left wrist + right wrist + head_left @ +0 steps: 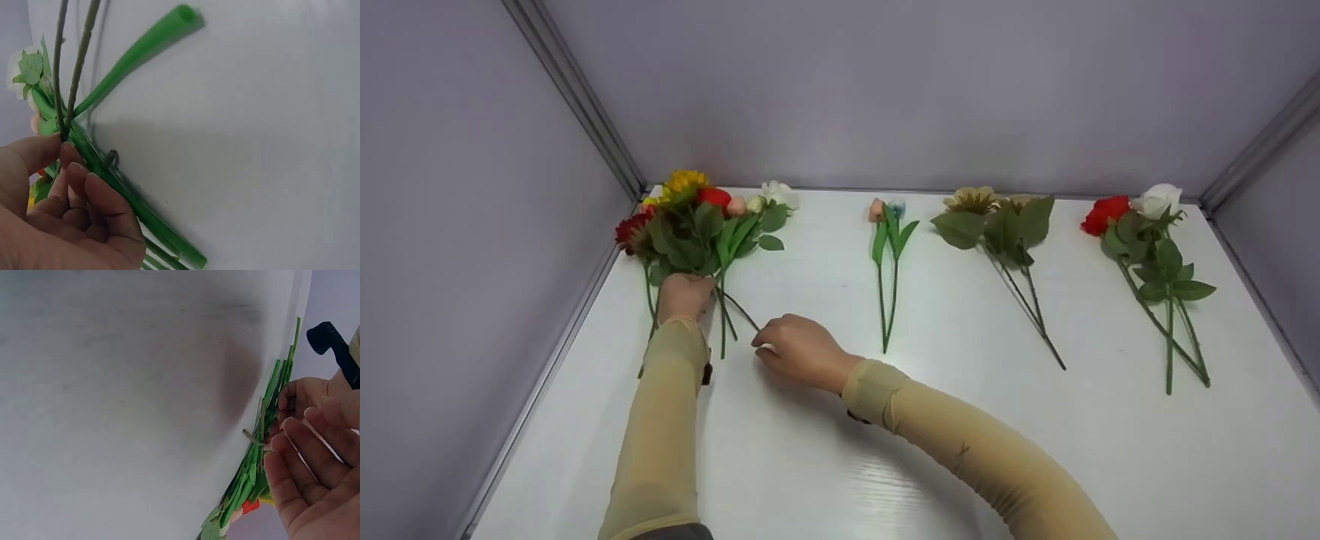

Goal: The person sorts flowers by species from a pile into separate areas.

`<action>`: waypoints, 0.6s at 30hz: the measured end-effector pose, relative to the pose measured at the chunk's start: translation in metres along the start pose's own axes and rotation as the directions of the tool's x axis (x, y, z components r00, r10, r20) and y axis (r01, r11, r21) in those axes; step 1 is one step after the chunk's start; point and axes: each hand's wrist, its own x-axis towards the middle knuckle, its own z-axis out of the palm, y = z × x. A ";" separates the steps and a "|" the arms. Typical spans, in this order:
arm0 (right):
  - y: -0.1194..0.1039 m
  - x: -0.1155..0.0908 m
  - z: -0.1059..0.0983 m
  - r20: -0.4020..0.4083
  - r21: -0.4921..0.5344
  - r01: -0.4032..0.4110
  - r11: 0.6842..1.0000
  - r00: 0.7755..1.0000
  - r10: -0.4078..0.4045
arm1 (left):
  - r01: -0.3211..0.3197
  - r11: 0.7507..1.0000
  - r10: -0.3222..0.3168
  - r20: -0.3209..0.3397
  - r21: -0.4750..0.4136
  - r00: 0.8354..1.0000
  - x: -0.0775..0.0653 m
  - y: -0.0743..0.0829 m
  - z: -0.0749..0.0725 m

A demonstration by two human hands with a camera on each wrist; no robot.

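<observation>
At the left end of the white table lies a mixed bunch of artificial flowers (682, 232), with yellow, red, peach and white heads. My left hand (685, 298) is at its stems. In the left wrist view, the thumb and forefinger of that hand (84, 208) pinch thin flower stems (76, 84), beside thicker green stems (152, 219). To the right of the bunch, my right hand (802, 349) is near the tip of a slanting stem (740, 309). In the right wrist view its fingers (315, 461) are loosely extended and hold nothing.
Two tulips (887, 255) lie mid-table. Farther right are beige flowers with broad leaves (997, 225), then red and white roses (1159, 247). Grey panels (922, 90) stand behind and at both sides of the table.
</observation>
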 end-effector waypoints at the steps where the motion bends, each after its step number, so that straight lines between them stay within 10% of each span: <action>1: 0.001 -0.001 -0.001 -0.003 0.001 -0.004 1.000 1.000 0.004 | 0.016 0.999 -0.016 0.003 -0.029 1.000 0.000 0.000 -0.001; 11: 0.023 -0.005 -0.010 -0.017 0.052 -0.086 0.995 0.996 0.087 | 0.071 0.938 -0.067 0.023 -0.340 0.997 0.006 0.001 -0.014; 18: 0.049 -0.010 -0.024 -0.052 0.175 -0.184 0.967 0.979 0.196 | -0.050 0.925 0.050 -0.010 -0.377 0.999 -0.008 0.011 -0.027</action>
